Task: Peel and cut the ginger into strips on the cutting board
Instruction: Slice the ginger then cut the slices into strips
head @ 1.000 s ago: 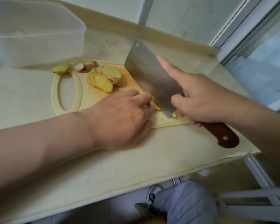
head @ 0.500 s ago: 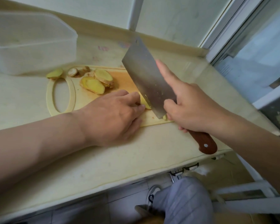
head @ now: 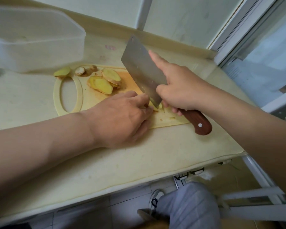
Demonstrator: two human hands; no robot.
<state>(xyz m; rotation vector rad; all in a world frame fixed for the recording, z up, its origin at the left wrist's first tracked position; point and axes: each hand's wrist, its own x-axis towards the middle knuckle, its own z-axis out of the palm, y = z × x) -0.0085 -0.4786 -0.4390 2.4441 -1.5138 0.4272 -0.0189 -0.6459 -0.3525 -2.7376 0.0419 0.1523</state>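
Note:
A pale yellow cutting board (head: 68, 104) with an oval handle hole lies on the counter. My right hand (head: 180, 90) grips a steel cleaver (head: 142, 68) by its brown wooden handle (head: 198, 123), index finger stretched along the blade. The blade's lower edge is down on a small ginger piece (head: 155, 105) near the board's front. My left hand (head: 122, 119) holds that piece with curled fingertips right beside the blade. Peeled ginger slices (head: 102, 83) are stacked further back on the board. Ginger scraps (head: 80, 71) lie at its far edge.
A translucent plastic container (head: 35, 47) stands at the back left. The counter's front edge (head: 139, 180) runs across below my arms, with my leg and shoe below it. A window frame (head: 238, 30) rises at the right.
The cleaver has come down closer to my left fingertips and onto the ginger piece. My left hand stays on the piece. The camera view shifted a little.

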